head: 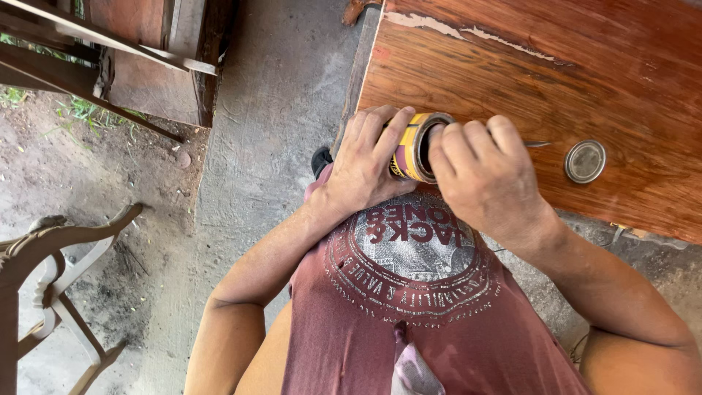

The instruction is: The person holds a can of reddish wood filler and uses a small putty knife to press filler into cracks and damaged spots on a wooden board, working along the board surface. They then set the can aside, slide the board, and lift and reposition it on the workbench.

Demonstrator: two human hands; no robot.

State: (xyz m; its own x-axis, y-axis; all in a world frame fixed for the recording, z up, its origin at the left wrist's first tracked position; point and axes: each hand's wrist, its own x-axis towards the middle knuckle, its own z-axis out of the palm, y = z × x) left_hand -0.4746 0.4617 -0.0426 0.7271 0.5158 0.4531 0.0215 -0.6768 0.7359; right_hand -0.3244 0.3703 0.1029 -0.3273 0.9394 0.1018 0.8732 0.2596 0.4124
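Your left hand point(365, 164) is wrapped around a small yellow tin point(411, 148), fingers over the top of its body and thumb underneath, so the grip is closed on the tin and carries its whole weight. You hold it tipped on its side, open mouth turned toward your right hand, just off the near left corner of the bench point(526, 80) and close against your chest. That tilt makes sense: it brings the inside wall of the tin within reach.

Your right hand point(486, 179) is curled into a closed grip at the tin's mouth, the fingertips at or just inside the rim. A thin dark metal tip point(536, 144) pokes out past the knuckles, so you seem to be holding a slim tool, though the fingers hide most of it and I cannot tell what kind.

The round metal lid point(585, 161) lies flat on the reddish, glossy bench top, near the near edge and well apart from the tin, where it stays out of the way of both hands.

Below the bench is bare concrete floor point(270, 117); a carved wooden chair frame point(51, 271) stands at the far left on the dirt.
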